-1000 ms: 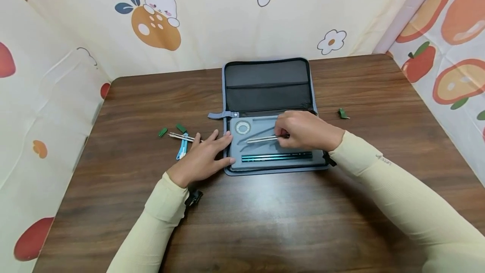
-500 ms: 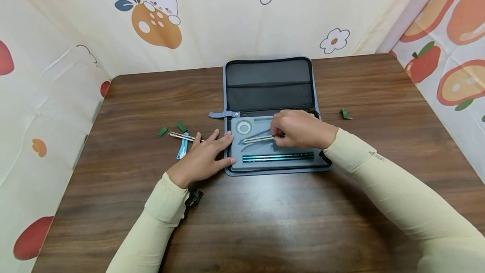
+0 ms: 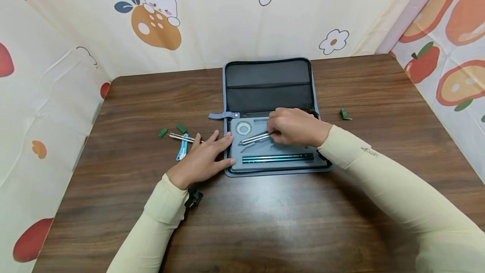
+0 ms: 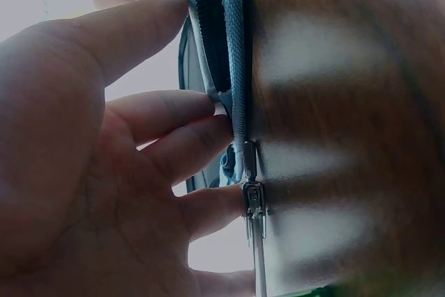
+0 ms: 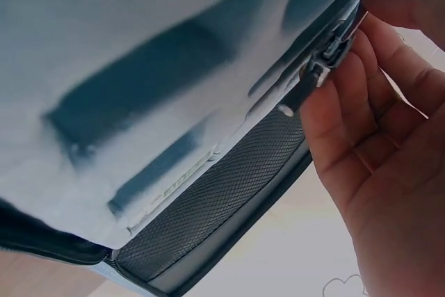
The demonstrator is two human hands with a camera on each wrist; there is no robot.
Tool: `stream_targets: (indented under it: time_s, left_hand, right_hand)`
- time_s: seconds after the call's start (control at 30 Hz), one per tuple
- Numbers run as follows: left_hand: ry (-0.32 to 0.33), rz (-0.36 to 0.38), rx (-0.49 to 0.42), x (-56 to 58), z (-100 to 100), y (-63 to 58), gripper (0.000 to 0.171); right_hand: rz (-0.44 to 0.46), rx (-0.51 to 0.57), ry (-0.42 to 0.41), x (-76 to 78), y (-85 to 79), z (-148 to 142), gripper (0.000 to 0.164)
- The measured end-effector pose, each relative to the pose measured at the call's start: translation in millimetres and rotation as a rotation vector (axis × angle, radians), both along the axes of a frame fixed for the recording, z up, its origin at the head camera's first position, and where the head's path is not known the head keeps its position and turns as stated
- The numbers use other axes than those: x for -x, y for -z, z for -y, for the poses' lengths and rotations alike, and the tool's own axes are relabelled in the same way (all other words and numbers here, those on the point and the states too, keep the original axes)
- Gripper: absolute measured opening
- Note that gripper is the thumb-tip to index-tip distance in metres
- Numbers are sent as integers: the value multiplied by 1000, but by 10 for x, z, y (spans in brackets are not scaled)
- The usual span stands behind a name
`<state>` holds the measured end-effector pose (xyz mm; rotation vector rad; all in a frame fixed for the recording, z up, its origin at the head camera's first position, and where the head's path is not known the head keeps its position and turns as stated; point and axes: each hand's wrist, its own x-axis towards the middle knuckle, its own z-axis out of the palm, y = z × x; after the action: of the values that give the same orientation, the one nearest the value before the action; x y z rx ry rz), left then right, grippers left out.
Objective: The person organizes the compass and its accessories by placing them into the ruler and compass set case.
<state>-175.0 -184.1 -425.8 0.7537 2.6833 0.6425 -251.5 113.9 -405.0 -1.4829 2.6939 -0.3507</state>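
Observation:
My right hand [image 3: 297, 127] pinches a silver drawing compass [image 3: 255, 139] between thumb and fingers, low over the grey tray [image 3: 236, 151] of an unzipped blue case [image 3: 278, 174]. In the right wrist view the compass's dark handle and hinge [image 5: 327, 60] show by the fingertips. My left hand [image 3: 202, 159] lies with fingers spread, fingertips and thumb at the tray's left edge. A second compass [image 3: 176, 136] lies on the table, partly under that hand; its knurled handle and hinge [image 4: 253, 196] sit by the fingers in the left wrist view. Dark teal pencils [image 3: 278, 158] rest in the tray's front slot.
A pale ring [image 3: 243, 128] sits in the tray's back left. A blue box cutter [image 3: 182, 150] and small green pieces [image 3: 163, 132] lie left of the case. Another green piece [image 3: 345, 115] is to the right. The case lid [image 3: 268, 83] leans back towards the patterned curtain.
My right hand has shifted slightly left with the compass, and the legs now slant more, tips towards the front left. The left hand has stayed in place.

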Motion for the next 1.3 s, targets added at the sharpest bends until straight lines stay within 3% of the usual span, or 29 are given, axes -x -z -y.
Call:
stream_targets:
  time_s: [0.23,0.67,0.8,1.3]
  left_hand:
    - [-2,-3,1,-3,-4,5,67]
    - [-7,6,2,-6,-6,5,67]
    - [-5,3,0,-4,-9,1,67]
    - [-8,8,1,6,-11,8,67]
  right_hand:
    - [-1,-10,-24,30,-8,3,6]
    - [228,-49,22,161,-57,-2,7]
    - [262,-42,52,168,-86,-4,7]
    - [177,16,42,119,-34,-14,10]
